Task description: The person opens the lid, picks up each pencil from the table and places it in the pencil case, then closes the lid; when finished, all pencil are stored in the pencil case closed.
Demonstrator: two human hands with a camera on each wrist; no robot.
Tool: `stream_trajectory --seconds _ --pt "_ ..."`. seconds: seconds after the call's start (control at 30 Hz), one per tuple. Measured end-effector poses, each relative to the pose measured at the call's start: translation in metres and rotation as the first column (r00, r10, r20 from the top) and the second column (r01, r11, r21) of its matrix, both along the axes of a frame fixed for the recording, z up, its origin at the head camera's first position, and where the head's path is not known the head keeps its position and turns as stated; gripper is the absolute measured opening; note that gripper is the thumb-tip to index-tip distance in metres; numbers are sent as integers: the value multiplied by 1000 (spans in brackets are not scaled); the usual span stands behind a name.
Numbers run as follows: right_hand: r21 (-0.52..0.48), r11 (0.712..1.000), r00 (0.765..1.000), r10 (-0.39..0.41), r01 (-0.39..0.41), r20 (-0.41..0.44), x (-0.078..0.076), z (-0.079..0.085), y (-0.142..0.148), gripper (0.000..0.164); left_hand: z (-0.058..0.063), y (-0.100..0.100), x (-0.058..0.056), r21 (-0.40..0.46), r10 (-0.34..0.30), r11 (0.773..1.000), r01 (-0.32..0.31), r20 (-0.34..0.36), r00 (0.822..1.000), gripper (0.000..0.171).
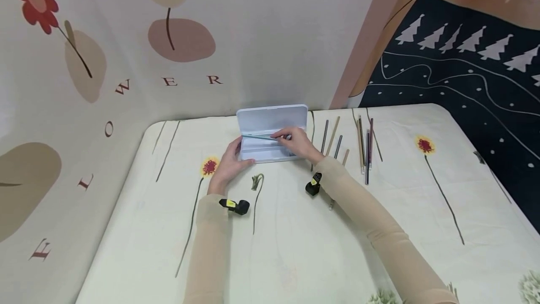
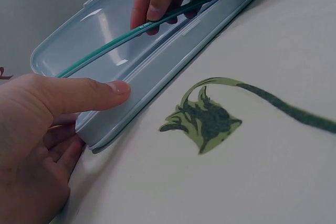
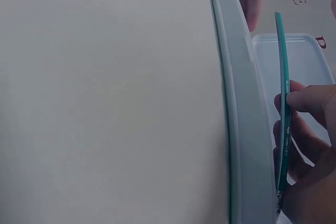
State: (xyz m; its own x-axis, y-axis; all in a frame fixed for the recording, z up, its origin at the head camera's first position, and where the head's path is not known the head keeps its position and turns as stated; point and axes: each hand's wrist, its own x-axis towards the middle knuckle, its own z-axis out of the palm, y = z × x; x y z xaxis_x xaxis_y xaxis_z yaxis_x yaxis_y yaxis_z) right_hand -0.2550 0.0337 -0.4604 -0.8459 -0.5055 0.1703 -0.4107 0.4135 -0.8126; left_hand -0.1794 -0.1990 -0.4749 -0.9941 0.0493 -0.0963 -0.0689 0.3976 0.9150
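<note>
A pale blue pencil case stands with its lid raised at the table's far edge. My left hand holds the case's left end, thumb against the front wall and fingers around the end in the left wrist view. Between thumb and fingers, my right hand pinches a teal pencil over the case's open tray. The pencil lies lengthwise along the case, its far end near my left hand. Printed lettering shows on the pencil in the right wrist view.
Several loose pencils lie on the tablecloth right of the case, some partly behind my right forearm. Flowers and stems printed on the cloth look like thin objects. A patterned curtain hangs behind the table.
</note>
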Motion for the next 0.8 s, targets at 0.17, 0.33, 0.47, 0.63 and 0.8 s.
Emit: stream_trajectory --seconds 0.17,0.33,0.47,0.63,0.8 --pt "32 999 1000 -3 3 7 1 -4 1 20 -2 -1 -1 6 -7 1000 7 -3 1000 86" --pt "48 999 1000 12 -12 0 0 -7 2 19 -4 -1 -1 16 -6 1000 6 -16 1000 86" --pt "71 997 999 35 -35 -1 -2 -6 2 18 -3 -1 -1 26 -5 1000 6 -26 1000 86" --pt "91 995 999 42 -43 12 -3 -6 2 17 -2 0 -1 22 -8 1000 9 -19 1000 87" --pt "80 996 999 28 -31 41 -3 -5 2 16 -1 0 0 23 0 1000 0 -2 1000 87"
